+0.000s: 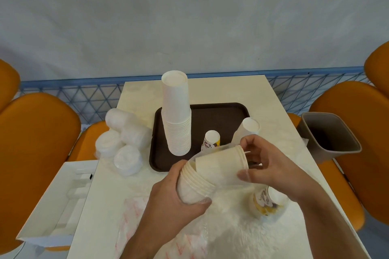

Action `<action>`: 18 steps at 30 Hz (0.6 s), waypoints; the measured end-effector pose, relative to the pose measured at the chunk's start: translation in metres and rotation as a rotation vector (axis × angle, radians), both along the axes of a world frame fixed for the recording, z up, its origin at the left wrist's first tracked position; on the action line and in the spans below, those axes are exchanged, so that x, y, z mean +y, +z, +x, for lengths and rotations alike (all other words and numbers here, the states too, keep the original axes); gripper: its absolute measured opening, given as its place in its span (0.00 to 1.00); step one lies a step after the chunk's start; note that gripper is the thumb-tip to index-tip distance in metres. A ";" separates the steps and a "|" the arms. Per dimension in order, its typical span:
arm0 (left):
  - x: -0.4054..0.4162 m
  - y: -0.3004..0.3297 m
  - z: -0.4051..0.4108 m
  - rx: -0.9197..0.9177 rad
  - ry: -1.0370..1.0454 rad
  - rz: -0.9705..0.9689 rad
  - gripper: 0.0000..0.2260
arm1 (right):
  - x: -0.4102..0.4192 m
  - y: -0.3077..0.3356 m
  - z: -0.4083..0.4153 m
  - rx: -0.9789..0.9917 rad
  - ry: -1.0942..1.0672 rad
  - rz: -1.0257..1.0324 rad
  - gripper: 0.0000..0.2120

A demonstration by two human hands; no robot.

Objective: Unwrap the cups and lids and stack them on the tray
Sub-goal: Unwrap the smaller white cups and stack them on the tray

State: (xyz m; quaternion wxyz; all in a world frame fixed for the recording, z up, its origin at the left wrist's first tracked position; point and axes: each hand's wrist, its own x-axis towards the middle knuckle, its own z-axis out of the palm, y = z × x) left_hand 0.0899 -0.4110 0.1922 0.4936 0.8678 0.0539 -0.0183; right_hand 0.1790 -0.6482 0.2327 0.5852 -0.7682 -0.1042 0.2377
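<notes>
Your left hand [168, 197] clasps a sleeve of nested cream paper cups [193, 183] still in clear wrap, while your right hand [271, 166] pinches the rim of the protruding cup bunch [221, 164]. Just beyond lies the dark brown plastic tray [223, 115], with a tall white cup stack [176, 115] on it.

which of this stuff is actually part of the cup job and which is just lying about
Part of the job:
- tray
- tall cup stack
- cups held in left hand and right hand
- wrapped lids
- printed cups
- plastic wrap

Lying about:
- bin
- white box
- orange chairs
</notes>
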 end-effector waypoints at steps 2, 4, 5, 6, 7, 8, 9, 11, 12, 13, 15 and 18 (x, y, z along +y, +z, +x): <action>-0.004 0.002 -0.001 0.003 -0.034 0.023 0.33 | 0.001 0.002 0.001 -0.011 0.048 -0.075 0.25; -0.007 0.003 -0.001 0.005 -0.044 0.014 0.34 | -0.001 0.005 0.003 -0.027 0.085 -0.121 0.26; -0.007 0.003 -0.001 0.003 -0.037 -0.002 0.34 | -0.003 0.007 0.004 -0.037 0.098 -0.122 0.27; -0.007 0.003 -0.002 0.000 -0.024 -0.025 0.34 | -0.006 0.008 0.005 -0.039 0.104 -0.120 0.28; -0.005 0.003 -0.002 -0.002 -0.006 -0.047 0.34 | -0.010 0.009 0.006 -0.034 0.108 -0.127 0.28; -0.004 0.004 -0.002 -0.006 0.010 -0.060 0.34 | -0.012 0.010 0.007 -0.030 0.120 -0.148 0.28; -0.003 0.004 -0.002 -0.012 0.020 -0.067 0.34 | -0.013 0.009 0.006 -0.036 0.144 -0.179 0.28; -0.003 0.006 -0.002 -0.031 0.028 -0.076 0.35 | -0.011 0.008 0.005 -0.070 0.204 -0.239 0.28; -0.003 0.007 -0.001 -0.037 0.027 -0.084 0.35 | -0.007 0.008 0.004 -0.086 0.232 -0.260 0.28; -0.004 0.009 -0.001 -0.040 0.022 -0.096 0.35 | -0.003 0.007 0.003 -0.097 0.252 -0.276 0.28; -0.008 0.011 0.000 -0.038 0.003 -0.111 0.34 | 0.006 0.005 0.001 -0.130 0.254 -0.293 0.29; -0.009 0.013 0.000 -0.046 0.015 -0.140 0.34 | 0.014 -0.007 0.003 -0.175 0.186 -0.298 0.30</action>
